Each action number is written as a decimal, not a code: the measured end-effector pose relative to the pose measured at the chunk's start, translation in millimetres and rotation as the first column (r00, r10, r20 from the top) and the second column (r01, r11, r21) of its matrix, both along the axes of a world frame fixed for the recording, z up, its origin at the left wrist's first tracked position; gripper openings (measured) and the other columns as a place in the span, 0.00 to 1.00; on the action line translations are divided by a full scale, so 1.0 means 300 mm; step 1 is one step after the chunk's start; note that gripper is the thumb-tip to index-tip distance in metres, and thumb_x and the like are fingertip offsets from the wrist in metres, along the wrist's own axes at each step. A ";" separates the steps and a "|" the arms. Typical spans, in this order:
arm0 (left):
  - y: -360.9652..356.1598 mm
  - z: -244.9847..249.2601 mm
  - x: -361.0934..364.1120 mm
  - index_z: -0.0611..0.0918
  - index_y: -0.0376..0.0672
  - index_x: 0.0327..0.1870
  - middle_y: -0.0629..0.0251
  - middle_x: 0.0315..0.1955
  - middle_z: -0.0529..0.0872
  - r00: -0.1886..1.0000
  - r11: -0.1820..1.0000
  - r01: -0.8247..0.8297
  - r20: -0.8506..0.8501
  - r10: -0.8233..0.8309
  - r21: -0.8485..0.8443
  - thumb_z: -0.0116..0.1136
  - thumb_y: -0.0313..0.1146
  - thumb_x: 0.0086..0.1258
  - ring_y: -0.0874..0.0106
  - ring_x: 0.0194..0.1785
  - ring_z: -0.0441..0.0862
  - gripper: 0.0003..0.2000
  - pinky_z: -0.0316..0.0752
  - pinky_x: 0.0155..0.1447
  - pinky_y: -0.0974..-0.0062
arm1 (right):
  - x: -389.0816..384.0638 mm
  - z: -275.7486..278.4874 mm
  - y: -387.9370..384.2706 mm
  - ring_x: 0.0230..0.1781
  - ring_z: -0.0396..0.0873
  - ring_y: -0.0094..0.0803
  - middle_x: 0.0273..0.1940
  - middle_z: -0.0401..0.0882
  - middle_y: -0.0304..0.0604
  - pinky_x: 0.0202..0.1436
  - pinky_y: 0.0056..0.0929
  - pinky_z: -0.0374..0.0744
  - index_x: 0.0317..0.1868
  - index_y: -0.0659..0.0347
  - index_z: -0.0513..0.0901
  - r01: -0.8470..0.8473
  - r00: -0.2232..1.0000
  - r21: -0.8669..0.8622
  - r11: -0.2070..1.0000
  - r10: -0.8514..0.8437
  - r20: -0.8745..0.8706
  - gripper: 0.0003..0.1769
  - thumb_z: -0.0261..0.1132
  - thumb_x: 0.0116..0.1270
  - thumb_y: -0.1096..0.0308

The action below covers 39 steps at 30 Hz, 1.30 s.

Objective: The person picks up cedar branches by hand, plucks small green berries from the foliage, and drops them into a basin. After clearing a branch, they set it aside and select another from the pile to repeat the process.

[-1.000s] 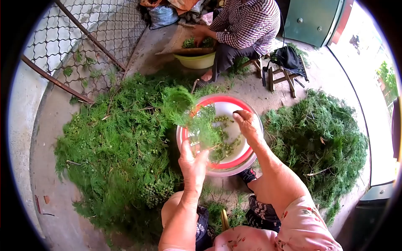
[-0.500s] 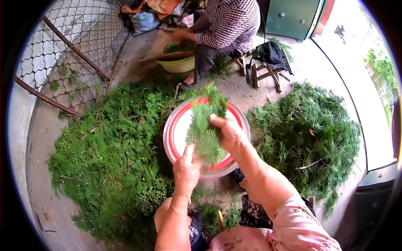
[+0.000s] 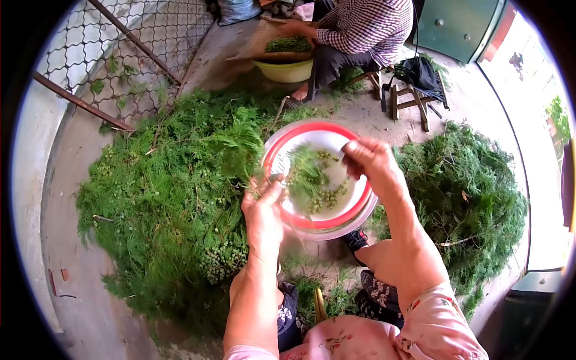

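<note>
**Sprig held over a red-rimmed bowl between two heaps of greenery**

The left hand [image 3: 264,210] sits at the near left edge of the bowl [image 3: 312,127], a white basin with a red rim set on the ground in front of the person's knees. Its fingers and thumb are closed around the stem end of a feathery green sprig [image 3: 303,174]. From that grip the sprig's long axis runs away from the person and slightly to the right, so the leafy end points across the inside of the bowl. The foliage is blurred, and its exact outline cannot be made out.

The right hand [image 3: 369,159] hangs over the far right side of the bowl, clear of the left hand. Its fingers are bunched together and point back toward the sprig's tip. Whether anything is pinched between them cannot be told. Small green berries [image 3: 329,197] lie loose on the bowl's floor beneath both hands.

A broad pile of cut branches [image 3: 168,198] spreads to the left of the bowl, and a darker pile [image 3: 474,192] lies to its right. Beyond them another person [image 3: 366,24] in a checked shirt sits with hands over a yellow-green basin [image 3: 288,72], beside a wooden stool [image 3: 408,99]. A wire mesh fence [image 3: 120,54] leans along the left wall
</note>
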State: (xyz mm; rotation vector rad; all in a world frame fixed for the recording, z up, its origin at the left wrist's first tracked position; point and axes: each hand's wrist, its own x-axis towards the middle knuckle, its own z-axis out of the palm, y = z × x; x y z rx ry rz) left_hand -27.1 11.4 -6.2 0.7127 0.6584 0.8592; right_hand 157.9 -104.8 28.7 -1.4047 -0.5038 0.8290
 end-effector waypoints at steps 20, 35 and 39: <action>0.148 -0.012 -0.088 0.75 0.39 0.47 0.63 0.35 0.81 0.993 0.936 -0.098 0.032 0.115 -0.337 0.61 0.48 0.62 0.73 0.37 0.77 0.22 0.73 0.45 0.75 | -0.167 -0.107 -0.021 0.23 0.78 0.43 0.23 0.77 0.52 0.30 0.37 0.76 0.29 0.64 0.81 -0.306 0.650 -0.158 0.939 0.327 0.686 0.06 0.63 0.56 0.69; 0.091 -0.082 -0.240 0.78 0.46 0.44 0.69 0.37 0.83 0.989 0.996 -0.031 -0.150 0.017 -0.088 0.59 0.40 0.66 0.79 0.35 0.78 0.11 0.73 0.37 0.82 | 0.325 -0.268 -0.796 0.33 0.79 0.37 0.37 0.80 0.51 0.36 0.31 0.76 0.56 0.66 0.70 0.845 0.470 -0.110 0.523 -0.630 0.619 0.28 0.66 0.58 0.62; 0.096 -0.109 -0.310 0.78 0.42 0.44 0.62 0.38 0.83 0.998 0.992 0.059 -0.022 -0.062 -0.110 0.56 0.35 0.68 0.74 0.35 0.79 0.09 0.76 0.37 0.76 | 0.130 -0.188 -0.699 0.25 0.75 0.21 0.27 0.79 0.40 0.29 0.23 0.74 0.44 0.70 0.79 0.618 0.768 -0.117 0.777 -0.565 0.302 0.14 0.63 0.59 0.69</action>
